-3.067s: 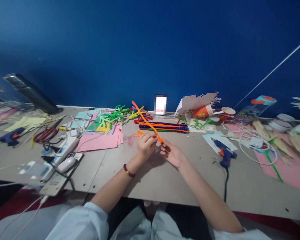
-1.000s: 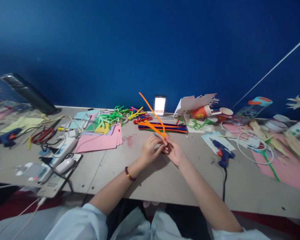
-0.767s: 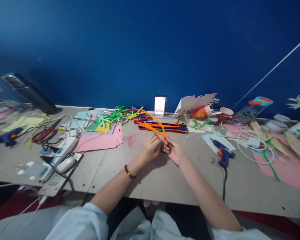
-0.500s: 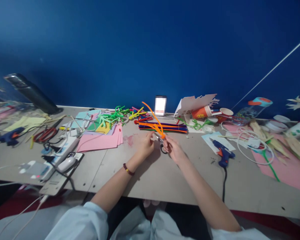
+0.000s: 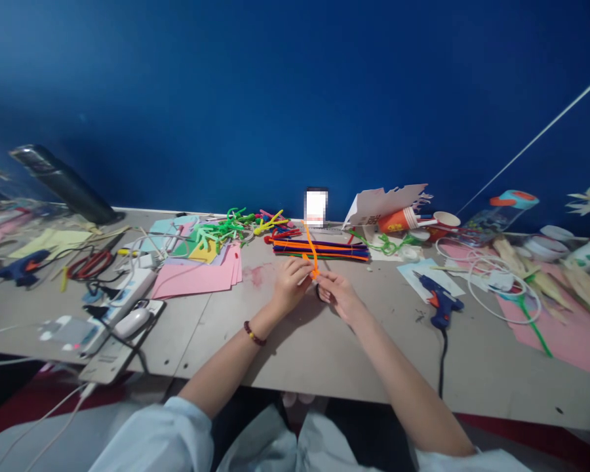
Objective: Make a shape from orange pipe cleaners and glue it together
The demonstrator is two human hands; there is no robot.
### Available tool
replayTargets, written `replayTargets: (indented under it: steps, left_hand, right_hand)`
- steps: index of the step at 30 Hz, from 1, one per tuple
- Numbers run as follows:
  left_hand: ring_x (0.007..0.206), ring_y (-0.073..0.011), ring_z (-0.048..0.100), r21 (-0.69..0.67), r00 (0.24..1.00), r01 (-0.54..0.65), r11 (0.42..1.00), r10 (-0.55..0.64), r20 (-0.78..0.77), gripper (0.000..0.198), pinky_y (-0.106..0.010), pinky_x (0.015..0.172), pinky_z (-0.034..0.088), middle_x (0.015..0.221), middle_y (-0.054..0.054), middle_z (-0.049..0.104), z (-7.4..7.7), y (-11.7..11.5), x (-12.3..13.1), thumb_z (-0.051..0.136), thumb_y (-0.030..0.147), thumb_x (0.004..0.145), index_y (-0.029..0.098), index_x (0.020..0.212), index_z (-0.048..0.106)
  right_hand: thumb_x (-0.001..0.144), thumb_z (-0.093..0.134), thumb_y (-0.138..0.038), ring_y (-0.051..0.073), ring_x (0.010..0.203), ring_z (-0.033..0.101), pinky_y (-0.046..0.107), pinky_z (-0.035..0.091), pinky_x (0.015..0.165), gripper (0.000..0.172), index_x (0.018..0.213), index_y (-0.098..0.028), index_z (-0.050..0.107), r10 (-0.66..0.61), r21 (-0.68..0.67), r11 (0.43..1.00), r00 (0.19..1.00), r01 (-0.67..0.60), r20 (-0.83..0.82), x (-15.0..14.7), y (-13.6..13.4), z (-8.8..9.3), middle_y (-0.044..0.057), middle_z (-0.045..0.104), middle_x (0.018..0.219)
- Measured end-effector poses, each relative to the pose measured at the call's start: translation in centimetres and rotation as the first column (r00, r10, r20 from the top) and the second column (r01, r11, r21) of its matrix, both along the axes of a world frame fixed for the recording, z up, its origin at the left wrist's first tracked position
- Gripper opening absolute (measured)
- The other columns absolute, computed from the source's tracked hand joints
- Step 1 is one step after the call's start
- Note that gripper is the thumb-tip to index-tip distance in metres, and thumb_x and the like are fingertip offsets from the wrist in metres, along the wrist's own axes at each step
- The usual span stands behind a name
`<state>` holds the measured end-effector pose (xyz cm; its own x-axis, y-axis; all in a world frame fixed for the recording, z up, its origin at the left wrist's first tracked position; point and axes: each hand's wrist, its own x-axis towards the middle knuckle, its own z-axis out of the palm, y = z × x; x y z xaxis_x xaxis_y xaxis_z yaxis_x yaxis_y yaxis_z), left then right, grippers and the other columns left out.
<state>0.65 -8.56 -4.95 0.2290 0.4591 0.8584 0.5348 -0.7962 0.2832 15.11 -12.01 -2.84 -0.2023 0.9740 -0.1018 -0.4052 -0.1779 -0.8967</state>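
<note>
Left hand [image 5: 291,286]: curled, its fingertips closed on orange pipe cleaners [image 5: 313,248]; a beaded bracelet [image 5: 254,334] is worn on the wrist.
Right hand [image 5: 341,296]: thumb and fingers pinched on the lower end of the same orange pieces.
Orange pipe cleaners: held between the two hands above the table [image 5: 314,360], one long stem pointed up toward the wall [image 5: 295,98].
Black loop [image 5: 318,293]: seen between the hands, partly hidden by the right fingers; whether it is held cannot be told.
Bundle of pipe cleaners [image 5: 349,248]: laid crosswise just beyond the hands, purple, orange and green.
Upright phone [image 5: 316,206]: set behind the bundle, its screen blurred into blocks.
White torn paper [image 5: 398,196]: marked with dark printed characters, too small to be read.
Orange paper cups [image 5: 397,221]: tipped on their side, marked in yellow that cannot be made out.
Right side: a blue glue gun [image 5: 442,298] is placed partly on light blue paper [image 5: 413,272].
Left side: pink sheets [image 5: 191,278], a power strip [image 5: 120,305] and a white mouse [image 5: 132,322] are spread.
Front edge: crossed by both forearms; grey tabletop is shown between them, and from the right forearm to the glue gun's cord [image 5: 442,360].
</note>
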Motion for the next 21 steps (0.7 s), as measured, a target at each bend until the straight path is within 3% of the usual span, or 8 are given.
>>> replayTargets:
  steps: [8, 16, 21]
  left_hand:
    - [0.085, -0.0179, 0.059, 0.075, 0.997, -0.043, 0.996, 0.048, -0.059, 0.016, -0.034, 0.072, 0.044, 0.083, -0.005, 0.070, -0.16, -0.34, 0.06, 0.052, 0.022, 0.087, 0.020, 0.080, 0.066]
    - [0.081, -0.0174, 0.061, 0.054, 0.996, -0.056, 0.997, 0.059, -0.060, 0.016, -0.033, 0.070, 0.044, 0.081, -0.005, 0.070, -0.05, -0.35, 0.21, 0.053, 0.023, 0.087, 0.019, 0.077, 0.064]
    - [0.081, -0.0167, 0.062, 0.050, 0.998, -0.053, 0.997, 0.054, -0.016, 0.013, -0.032, 0.071, 0.044, 0.084, -0.005, 0.071, 0.09, -0.36, 0.17, 0.054, 0.020, 0.088, 0.019, 0.080, 0.065]
  right_hand:
    - [0.056, 0.082, -0.037, 0.004, 0.040, 0.027, 0.023, 0.015, 0.041, 0.030, 0.056, -0.018, 0.059, -0.064, 0.035, 0.997, 0.996, 0.062, 0.065, -0.03, -0.06, -0.08, -0.008, 0.041, 0.044]
    - [0.059, 0.081, -0.037, 0.004, 0.040, 0.026, 0.023, 0.015, 0.041, 0.029, 0.061, -0.018, 0.059, -0.106, 0.024, 0.994, 0.994, 0.106, 0.014, -0.22, -0.10, -0.79, -0.008, 0.039, 0.043]
    - [0.072, 0.070, -0.047, 0.006, 0.041, 0.029, 0.024, 0.019, 0.041, 0.038, 0.054, -0.018, 0.053, 0.005, 0.016, 1.000, 0.997, -0.004, -0.073, -0.02, -0.16, -0.22, -0.006, 0.040, 0.043]
